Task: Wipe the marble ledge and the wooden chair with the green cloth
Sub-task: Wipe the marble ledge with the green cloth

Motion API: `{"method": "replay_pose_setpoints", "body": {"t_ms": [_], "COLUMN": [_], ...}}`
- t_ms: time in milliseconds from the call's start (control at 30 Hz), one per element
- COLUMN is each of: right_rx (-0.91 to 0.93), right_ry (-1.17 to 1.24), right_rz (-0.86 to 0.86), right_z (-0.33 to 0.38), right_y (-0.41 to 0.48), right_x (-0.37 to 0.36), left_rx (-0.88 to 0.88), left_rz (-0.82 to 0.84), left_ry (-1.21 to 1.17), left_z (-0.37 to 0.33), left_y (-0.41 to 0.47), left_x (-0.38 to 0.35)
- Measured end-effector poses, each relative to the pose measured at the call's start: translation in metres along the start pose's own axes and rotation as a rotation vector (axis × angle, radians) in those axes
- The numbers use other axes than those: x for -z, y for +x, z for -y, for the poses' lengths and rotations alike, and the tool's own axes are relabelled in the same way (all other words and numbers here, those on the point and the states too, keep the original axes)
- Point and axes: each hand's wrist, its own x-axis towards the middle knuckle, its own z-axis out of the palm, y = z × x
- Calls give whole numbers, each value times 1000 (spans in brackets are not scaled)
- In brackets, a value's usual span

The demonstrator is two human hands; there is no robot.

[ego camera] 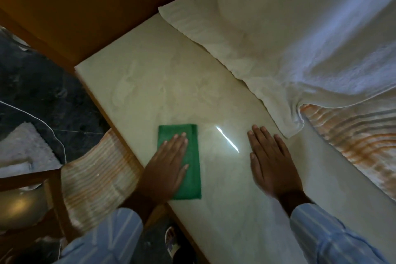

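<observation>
A pale marble ledge (162,92) runs diagonally from upper left to lower right. A folded green cloth (190,169) lies flat on it near its left edge. My left hand (167,165) presses flat on the cloth, fingers straight and together, covering its lower left part. My right hand (272,161) rests palm down on the bare marble to the right of the cloth, fingers spread, holding nothing. Part of a wooden chair (42,180) shows at the lower left, beside the ledge.
White curtain fabric (289,34) drapes over the ledge's far right side, with an orange-striped cloth (353,141) under it. Another striped cloth (96,182) hangs off the ledge's left edge. A dark floor (42,96) and a brown wooden panel (85,6) lie to the left.
</observation>
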Motion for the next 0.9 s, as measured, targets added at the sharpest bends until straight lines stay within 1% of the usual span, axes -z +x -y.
{"method": "replay_pose_setpoints", "body": {"t_ms": [100,133,233,300,367,433,567,667,733,800,900], "right_rx": [-1,-1,-11,-12,-14,-9,-6,1,50,76,-6], "right_ry": [1,5,17,27,28,44,77,69,63,97,241], "right_rz": [3,4,1,6,14,12,18,81,135,158,120], "right_z": [0,-1,0,0,1,1,-1,0,1,5,28], "right_y": [1,1,1,1,2,1,1,1,2,3,12], "right_x": [0,0,1,2,3,4,5,8,12,15,23], "left_rx": [244,301,432,517,572,561,411,374,353,343,419], "left_rz": [-62,-78,-138,-169,-165,-149,-131,-61,-25,-60,-151], "left_ry": [-23,-26,-11,-1,-7,-7,53,59,46,-21,-65], "left_z": [24,31,38,31,18,5,-27,-48,-50,-41,-14], "left_y": [24,35,80,115,141,143,93,60,53,58,71], "left_x": [7,9,18,22,23,21,7,3,9,23,46]}}
